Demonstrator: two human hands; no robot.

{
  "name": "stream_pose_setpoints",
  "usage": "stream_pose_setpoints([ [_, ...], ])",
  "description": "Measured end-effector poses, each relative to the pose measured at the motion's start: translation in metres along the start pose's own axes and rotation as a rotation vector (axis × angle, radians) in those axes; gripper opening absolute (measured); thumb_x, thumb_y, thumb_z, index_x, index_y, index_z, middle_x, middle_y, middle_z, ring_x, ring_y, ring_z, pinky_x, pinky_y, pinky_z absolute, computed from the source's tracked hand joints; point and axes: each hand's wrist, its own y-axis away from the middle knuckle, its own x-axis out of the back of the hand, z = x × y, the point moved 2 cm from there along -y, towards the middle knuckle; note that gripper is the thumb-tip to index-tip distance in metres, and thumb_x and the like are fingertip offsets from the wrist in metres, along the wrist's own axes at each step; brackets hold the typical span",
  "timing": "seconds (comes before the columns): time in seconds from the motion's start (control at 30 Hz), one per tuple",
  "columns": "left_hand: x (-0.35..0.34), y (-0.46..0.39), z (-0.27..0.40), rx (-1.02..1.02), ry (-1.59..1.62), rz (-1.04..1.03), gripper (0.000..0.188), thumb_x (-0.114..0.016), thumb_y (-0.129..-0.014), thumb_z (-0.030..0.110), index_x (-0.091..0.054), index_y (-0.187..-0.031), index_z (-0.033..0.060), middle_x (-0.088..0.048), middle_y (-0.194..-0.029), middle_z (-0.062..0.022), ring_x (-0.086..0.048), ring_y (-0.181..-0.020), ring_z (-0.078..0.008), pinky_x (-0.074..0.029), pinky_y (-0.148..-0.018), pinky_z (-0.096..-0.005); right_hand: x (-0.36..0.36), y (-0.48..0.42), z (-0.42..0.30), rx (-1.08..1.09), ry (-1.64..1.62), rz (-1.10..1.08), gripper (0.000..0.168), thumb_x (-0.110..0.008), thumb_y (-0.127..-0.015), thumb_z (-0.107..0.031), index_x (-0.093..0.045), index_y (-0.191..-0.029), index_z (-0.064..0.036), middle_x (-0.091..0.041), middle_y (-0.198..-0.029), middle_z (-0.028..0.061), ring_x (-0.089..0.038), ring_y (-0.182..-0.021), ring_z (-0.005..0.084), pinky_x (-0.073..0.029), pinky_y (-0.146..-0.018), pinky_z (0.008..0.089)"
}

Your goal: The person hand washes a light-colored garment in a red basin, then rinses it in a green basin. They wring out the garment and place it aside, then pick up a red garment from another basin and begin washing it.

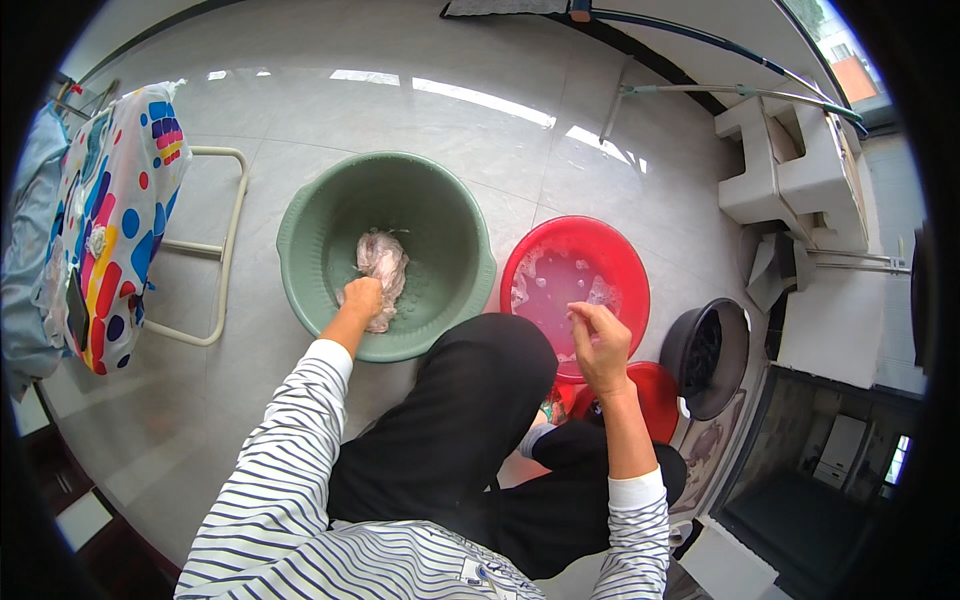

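Observation:
A deep green plastic basin (442, 199) stands on the floor in front of me. A bunched, wet, pale pinkish cloth (385, 259) lies inside it. My left hand (363, 298) reaches over the near rim and is closed on the cloth's lower left part. To the right is a red plastic basin (637, 274) of cloudy, sudsy water (559, 289). Above its near right side hovers my right hand (604, 341), fingers bent and thumb close to the fingertips. Whether anything small is pinched there is too fine to tell.
An ironing board (124, 225) with a dotted cover stands left, its pale metal leg (232, 247) on the floor. A dark basin (724, 390) leans at right, near a second red vessel (652, 397). White foam blocks (795, 165) and a metal rack (720, 88) are beyond.

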Motion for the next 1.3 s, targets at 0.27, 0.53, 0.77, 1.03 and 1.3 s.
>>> stream_pose_setpoints([
  [0.27, 0.082, 0.017, -0.007, -0.008, 0.18, 0.142, 0.053, -0.047, -0.09, 0.045, -0.07, -0.085, -0.002, -0.067, -0.094, -0.0264, -0.065, -0.089, -0.0431, -0.051, -0.081, -0.0487, 0.016, 0.009, -0.008, -0.042, -0.162, 0.157, 0.016, -0.06, -0.082, 0.006, -0.067, -0.095, 0.001, -0.068, -0.08, 0.0115, -0.065, -0.067, 0.0159, -0.049, -0.06, 0.0258],
  [0.53, 0.204, 0.064, 0.011, -0.003, 0.306, 0.262, 0.059, -0.048, -0.09, 0.05, -0.069, -0.093, -0.0043, -0.065, -0.102, -0.0285, -0.062, -0.1, -0.0446, -0.049, -0.086, -0.0499, 0.047, 0.012, -0.072, 0.201, -0.109, 0.252, 0.013, -0.06, -0.087, 0.003, -0.067, -0.098, 0.002, -0.069, -0.083, 0.008, -0.066, -0.073, 0.0114, -0.052, -0.065, 0.0235],
  [0.77, 0.293, 0.108, 0.022, -0.172, 0.73, 0.391, 0.046, -0.05, -0.093, 0.039, -0.07, -0.072, 0.0042, -0.066, -0.063, -0.0093, -0.066, -0.064, -0.0207, -0.053, -0.059, -0.0371, 0.039, 0.03, -0.102, 0.042, -0.48, 0.216, 0.012, -0.061, -0.086, 0.0, -0.068, -0.096, 0.002, -0.07, -0.077, 0.0101, -0.067, -0.07, 0.0127, -0.052, -0.064, 0.0249],
  [1.03, 0.351, 0.154, 0.008, -0.381, 0.974, 0.258, 0.038, -0.051, -0.096, 0.039, -0.069, -0.101, 0.0057, -0.067, -0.095, -0.0075, -0.063, -0.086, -0.0162, -0.053, -0.065, -0.0319, -0.025, 0.012, -0.123, 0.0, -0.324, -0.06, 0.017, -0.059, -0.086, -0.004, -0.068, -0.1, 0.0, -0.07, -0.077, 0.009, -0.067, -0.067, 0.0116, -0.052, -0.061, 0.0249],
  [1.3, 0.404, 0.191, 0.025, -0.629, 1.087, 0.344, 0.042, -0.053, -0.097, 0.041, -0.069, -0.086, 0.0037, -0.061, -0.07, -0.001, -0.053, -0.062, -0.0092, -0.042, -0.054, -0.0252, -0.077, -0.034, -0.19, -0.059, -0.351, -0.15, 0.034, -0.061, -0.09, -0.009, -0.056, -0.123, 0.0, -0.067, -0.097, 0.0116, -0.064, -0.067, 0.011, -0.051, -0.057, 0.0242],
])
